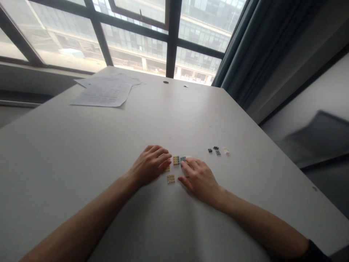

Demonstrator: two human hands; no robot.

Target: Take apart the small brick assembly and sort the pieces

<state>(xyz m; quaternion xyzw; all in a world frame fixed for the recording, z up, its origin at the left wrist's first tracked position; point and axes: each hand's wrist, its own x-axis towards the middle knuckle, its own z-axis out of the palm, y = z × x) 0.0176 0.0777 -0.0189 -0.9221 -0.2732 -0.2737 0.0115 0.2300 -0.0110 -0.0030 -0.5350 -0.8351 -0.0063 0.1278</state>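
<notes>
My left hand (149, 162) lies over the table left of a small group of toy building bricks. Its fingers are loosely bent and slightly apart, partly covering a tan brick (167, 169). Just right of those fingertips sits a studded tan brick with a blue-grey strip along its right side (176, 160). My right hand (200, 177) rests with fingers spread, the fingertips touching or hovering over a blue-grey brick (183, 159). Its thumb points toward a separate tan brick (171, 178) in front. Something white shows partly under the right hand.
The bricks lie on a large white table (131, 127). Farther right are a dark brick (209, 150), a black piece (216, 148), a grey brick (217, 153) and a white brick (226, 151). Paper sheets (105, 92) lie at the back left, before windows and a dark curtain (237, 58).
</notes>
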